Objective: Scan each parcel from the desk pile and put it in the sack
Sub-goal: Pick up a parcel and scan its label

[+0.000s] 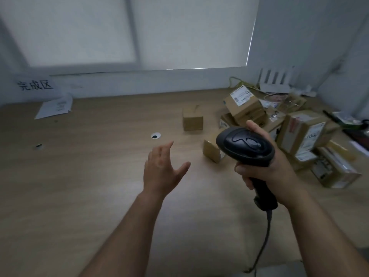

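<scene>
My right hand (267,168) grips the handle of a black barcode scanner (246,145), its head pointing left and away over the wooden desk (89,176). My left hand (161,168) hovers above the desk with fingers spread and holds nothing. A small brown parcel (193,121) stands alone beyond it. Another small parcel (212,150) lies just left of the scanner, partly hidden by it. A pile of cardboard parcels (299,132) with white labels fills the desk's right side. No sack is in view.
A white envelope (55,107) lies at the desk's far left under a paper sign (36,85) with characters. A round cable hole (155,135) sits mid-desk. A white router (276,81) and tangled cables stand at the back right. The scanner's cable (263,242) hangs down toward me.
</scene>
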`<state>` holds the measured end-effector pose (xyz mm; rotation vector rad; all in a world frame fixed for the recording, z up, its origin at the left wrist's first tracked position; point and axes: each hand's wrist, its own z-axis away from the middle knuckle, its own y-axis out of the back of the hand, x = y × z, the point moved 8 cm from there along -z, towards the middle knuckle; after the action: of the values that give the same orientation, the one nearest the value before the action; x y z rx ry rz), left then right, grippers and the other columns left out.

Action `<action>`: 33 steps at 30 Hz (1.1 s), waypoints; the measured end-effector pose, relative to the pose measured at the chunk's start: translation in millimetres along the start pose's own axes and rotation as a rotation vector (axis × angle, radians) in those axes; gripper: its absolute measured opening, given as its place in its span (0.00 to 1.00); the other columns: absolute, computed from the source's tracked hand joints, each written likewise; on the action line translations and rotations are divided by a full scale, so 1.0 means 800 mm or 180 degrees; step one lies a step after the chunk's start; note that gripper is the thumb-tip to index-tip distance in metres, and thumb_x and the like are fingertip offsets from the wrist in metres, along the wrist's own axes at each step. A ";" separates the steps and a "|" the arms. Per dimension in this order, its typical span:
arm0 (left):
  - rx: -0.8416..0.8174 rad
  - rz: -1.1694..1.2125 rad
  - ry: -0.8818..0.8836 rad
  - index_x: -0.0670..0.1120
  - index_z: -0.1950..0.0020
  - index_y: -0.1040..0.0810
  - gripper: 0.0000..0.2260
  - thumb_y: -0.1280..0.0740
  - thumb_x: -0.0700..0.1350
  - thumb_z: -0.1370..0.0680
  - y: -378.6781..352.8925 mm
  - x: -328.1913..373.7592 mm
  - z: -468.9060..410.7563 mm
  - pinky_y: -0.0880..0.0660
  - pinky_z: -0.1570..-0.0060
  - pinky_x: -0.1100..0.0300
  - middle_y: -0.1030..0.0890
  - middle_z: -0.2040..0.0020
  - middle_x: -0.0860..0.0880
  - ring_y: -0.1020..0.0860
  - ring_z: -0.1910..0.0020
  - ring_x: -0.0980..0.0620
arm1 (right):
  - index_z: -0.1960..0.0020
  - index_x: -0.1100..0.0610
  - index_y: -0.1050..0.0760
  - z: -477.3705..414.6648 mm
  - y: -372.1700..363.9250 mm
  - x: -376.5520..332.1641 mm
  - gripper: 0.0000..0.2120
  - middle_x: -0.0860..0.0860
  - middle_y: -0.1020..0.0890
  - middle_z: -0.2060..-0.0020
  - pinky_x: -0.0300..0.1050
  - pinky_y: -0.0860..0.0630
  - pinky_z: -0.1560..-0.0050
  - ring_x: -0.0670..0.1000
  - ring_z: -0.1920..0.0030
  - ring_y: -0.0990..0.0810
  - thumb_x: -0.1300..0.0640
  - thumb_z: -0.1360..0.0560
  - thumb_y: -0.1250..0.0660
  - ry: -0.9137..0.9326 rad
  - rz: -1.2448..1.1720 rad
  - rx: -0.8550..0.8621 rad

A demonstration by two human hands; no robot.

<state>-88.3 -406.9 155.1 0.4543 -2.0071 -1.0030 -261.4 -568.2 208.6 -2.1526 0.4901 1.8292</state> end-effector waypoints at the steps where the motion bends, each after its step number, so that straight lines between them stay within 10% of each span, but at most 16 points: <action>1: -0.0022 -0.0012 -0.0041 0.46 0.25 0.35 0.34 0.29 0.58 0.26 -0.007 0.004 -0.015 0.33 0.37 0.53 0.29 0.32 0.45 0.32 0.33 0.46 | 0.32 0.36 0.35 -0.012 0.008 0.000 0.46 0.53 0.19 0.52 0.48 0.29 0.76 0.55 0.75 0.26 0.66 0.42 0.26 0.0018 0.0021 0.0034; 14: -0.0586 -0.0362 0.0122 0.51 0.22 0.43 0.37 0.35 0.65 0.25 -0.094 -0.013 -0.245 0.37 0.31 0.53 0.38 0.26 0.45 0.39 0.27 0.47 | 0.32 0.37 0.34 -0.227 0.083 0.026 0.46 0.56 0.20 0.49 0.45 0.28 0.77 0.54 0.75 0.27 0.68 0.42 0.26 0.0060 -0.0147 0.0183; 20: -0.1035 -0.0516 0.0378 0.53 0.21 0.47 0.39 0.35 0.65 0.25 -0.171 -0.027 -0.345 0.39 0.30 0.49 0.41 0.23 0.42 0.41 0.25 0.42 | 0.33 0.33 0.33 -0.329 0.101 0.066 0.47 0.55 0.22 0.42 0.47 0.26 0.73 0.51 0.70 0.22 0.49 0.47 0.16 0.0019 -0.0160 0.0215; 33: -0.1597 -0.0962 0.1072 0.53 0.26 0.36 0.45 0.39 0.78 0.36 -0.341 -0.053 -0.457 0.34 0.34 0.43 0.41 0.26 0.34 0.39 0.29 0.35 | 0.31 0.37 0.35 -0.438 0.119 0.169 0.43 0.56 0.19 0.53 0.47 0.27 0.73 0.58 0.72 0.25 0.66 0.38 0.24 -0.0128 -0.0066 0.0294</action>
<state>219.5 -726.7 42.7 0.6099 -1.3500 -1.4568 31.2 -811.3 133.3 -2.0488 0.5305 1.7989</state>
